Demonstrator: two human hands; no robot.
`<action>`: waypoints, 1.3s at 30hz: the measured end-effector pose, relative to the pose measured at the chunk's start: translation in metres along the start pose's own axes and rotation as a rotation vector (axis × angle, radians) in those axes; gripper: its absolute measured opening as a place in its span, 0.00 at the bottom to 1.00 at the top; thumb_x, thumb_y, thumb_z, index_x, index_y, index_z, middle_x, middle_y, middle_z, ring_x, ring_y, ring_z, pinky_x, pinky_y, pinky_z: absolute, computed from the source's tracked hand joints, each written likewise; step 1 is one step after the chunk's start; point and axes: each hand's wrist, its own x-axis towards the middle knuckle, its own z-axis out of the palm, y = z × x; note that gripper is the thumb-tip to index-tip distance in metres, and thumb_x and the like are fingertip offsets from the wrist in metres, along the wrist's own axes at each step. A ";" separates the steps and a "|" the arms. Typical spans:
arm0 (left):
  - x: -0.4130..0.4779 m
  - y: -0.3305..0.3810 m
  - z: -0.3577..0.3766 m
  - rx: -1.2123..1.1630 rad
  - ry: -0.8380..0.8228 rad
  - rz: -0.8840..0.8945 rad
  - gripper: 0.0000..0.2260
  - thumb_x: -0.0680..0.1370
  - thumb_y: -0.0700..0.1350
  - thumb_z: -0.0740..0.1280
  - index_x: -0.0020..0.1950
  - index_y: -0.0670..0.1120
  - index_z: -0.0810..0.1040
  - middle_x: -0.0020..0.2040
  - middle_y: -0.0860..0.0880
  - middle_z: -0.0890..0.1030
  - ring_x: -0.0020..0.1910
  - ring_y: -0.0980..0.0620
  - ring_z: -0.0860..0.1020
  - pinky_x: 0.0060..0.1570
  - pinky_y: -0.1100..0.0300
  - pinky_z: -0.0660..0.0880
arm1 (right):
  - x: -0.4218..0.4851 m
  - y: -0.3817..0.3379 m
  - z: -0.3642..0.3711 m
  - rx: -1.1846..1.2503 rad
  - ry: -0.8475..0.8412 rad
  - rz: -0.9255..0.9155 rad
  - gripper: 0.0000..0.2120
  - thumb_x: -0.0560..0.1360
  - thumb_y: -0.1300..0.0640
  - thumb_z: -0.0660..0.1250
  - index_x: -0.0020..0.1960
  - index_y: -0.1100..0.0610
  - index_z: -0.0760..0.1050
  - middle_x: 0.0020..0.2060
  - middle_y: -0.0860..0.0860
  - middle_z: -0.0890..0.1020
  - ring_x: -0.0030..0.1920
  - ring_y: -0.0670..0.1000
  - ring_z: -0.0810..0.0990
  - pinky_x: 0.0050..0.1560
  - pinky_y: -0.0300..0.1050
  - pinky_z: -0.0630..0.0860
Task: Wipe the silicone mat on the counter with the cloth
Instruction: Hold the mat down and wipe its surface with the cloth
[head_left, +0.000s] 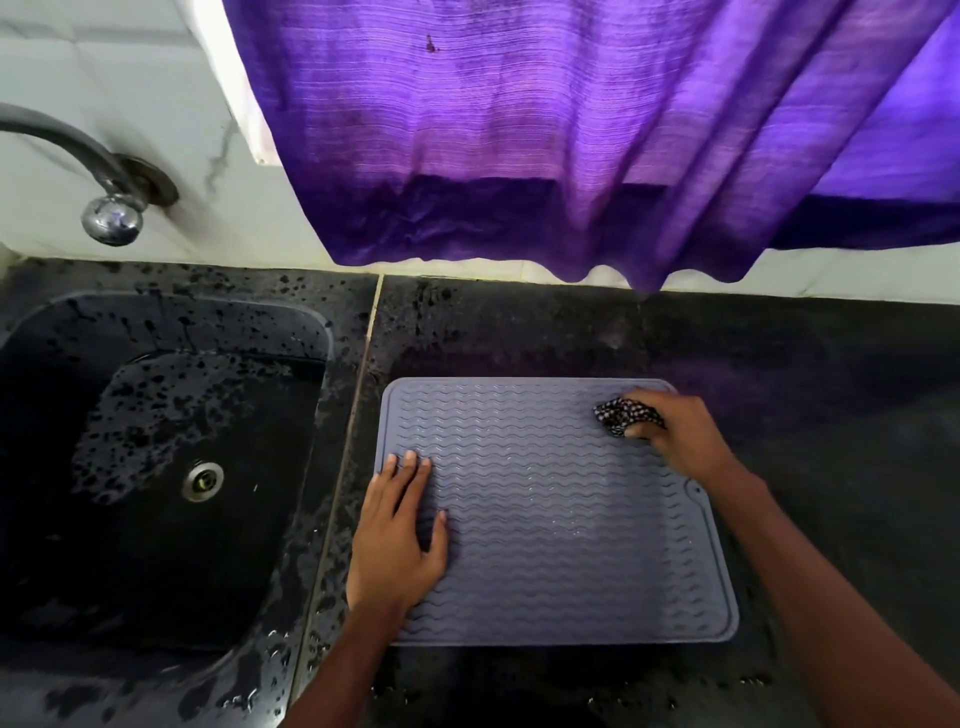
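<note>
Mostly hidden, the cloth bunches under the right hand on the mat.

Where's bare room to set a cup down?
Bare counter: right of the silicone mat and behind it, below the curtain. Crowded: left hand on the mat's left side, right hand with cloth at its far right corner.

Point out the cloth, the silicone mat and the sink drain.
cloth (621, 415): head view, bunched spotted fabric showing beyond the fingers.
silicone mat (561, 519): head view, bare ribbed middle.
sink drain (203, 481): head view, metal ring centre.
</note>
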 end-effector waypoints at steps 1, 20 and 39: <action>0.000 0.001 0.000 0.003 0.000 -0.001 0.27 0.78 0.52 0.63 0.75 0.42 0.70 0.77 0.47 0.68 0.79 0.46 0.62 0.76 0.44 0.61 | 0.002 -0.003 0.002 0.000 0.000 -0.002 0.18 0.64 0.68 0.77 0.53 0.58 0.82 0.47 0.52 0.85 0.49 0.50 0.82 0.51 0.30 0.69; 0.001 0.003 -0.004 0.009 -0.037 -0.026 0.28 0.78 0.53 0.62 0.76 0.44 0.69 0.78 0.48 0.67 0.79 0.49 0.61 0.78 0.51 0.56 | 0.048 -0.105 0.092 0.015 -0.097 -0.147 0.19 0.66 0.39 0.59 0.53 0.45 0.76 0.43 0.44 0.83 0.45 0.47 0.81 0.47 0.45 0.76; 0.002 0.004 -0.004 -0.022 -0.057 -0.063 0.28 0.78 0.54 0.62 0.76 0.43 0.70 0.76 0.46 0.69 0.78 0.46 0.62 0.75 0.45 0.62 | 0.081 -0.201 0.130 0.252 -0.133 -0.225 0.17 0.72 0.58 0.72 0.60 0.50 0.77 0.51 0.48 0.84 0.53 0.49 0.81 0.50 0.51 0.78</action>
